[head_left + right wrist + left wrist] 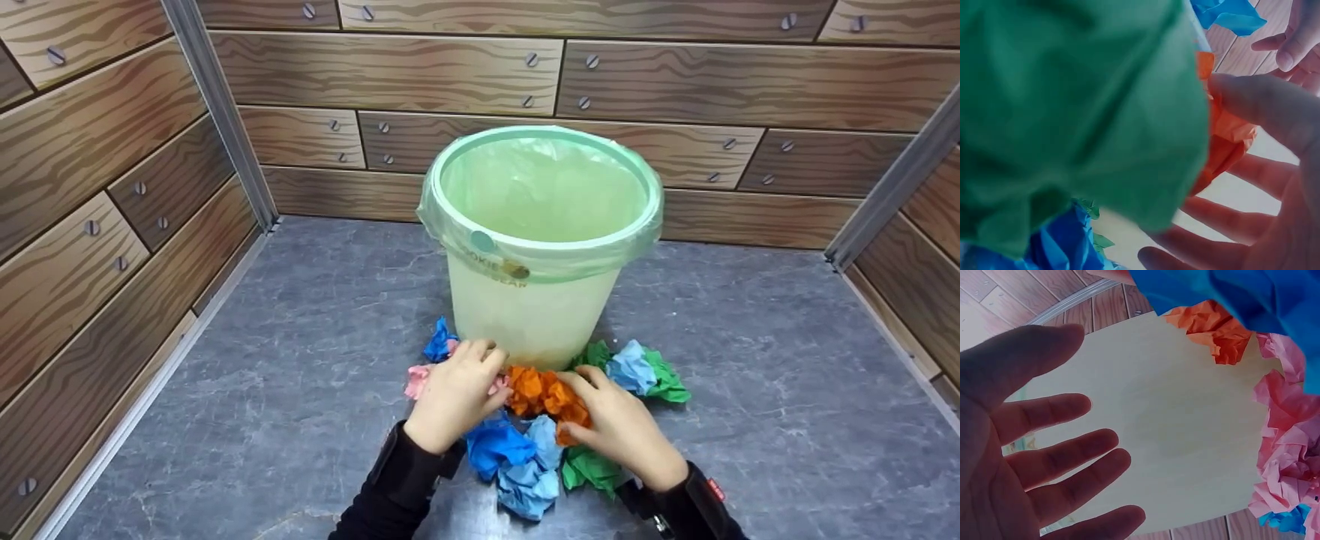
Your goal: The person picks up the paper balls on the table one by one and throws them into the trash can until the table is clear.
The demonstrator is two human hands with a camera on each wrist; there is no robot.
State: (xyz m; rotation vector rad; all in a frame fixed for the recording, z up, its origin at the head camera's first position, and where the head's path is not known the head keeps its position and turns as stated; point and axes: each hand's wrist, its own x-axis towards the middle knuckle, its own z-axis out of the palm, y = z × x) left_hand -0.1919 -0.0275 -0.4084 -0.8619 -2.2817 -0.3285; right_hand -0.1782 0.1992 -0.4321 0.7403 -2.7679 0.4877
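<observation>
My left hand (459, 394) hovers over crumpled pink paper (418, 381) at the foot of the bin. In the left wrist view its fingers (1067, 455) are spread and hold nothing, beside the bin's pale wall (1185, 422). My right hand (630, 431) lies against the right end of a cluster of crumpled orange paper (536, 394). The right wrist view has its thumb on the orange paper (1227, 138), with the fingers loosely extended on the other side; some fingertips are hidden. Green paper (1078, 118) blocks much of that view.
The white bin (532, 315), with a green rim and liner, stands upright behind the hands. Dark blue (499, 446), light blue (527, 487) and green (589, 469) paper balls lie between the wrists. More light blue (631, 367) and green (666, 379) paper sits right of the bin.
</observation>
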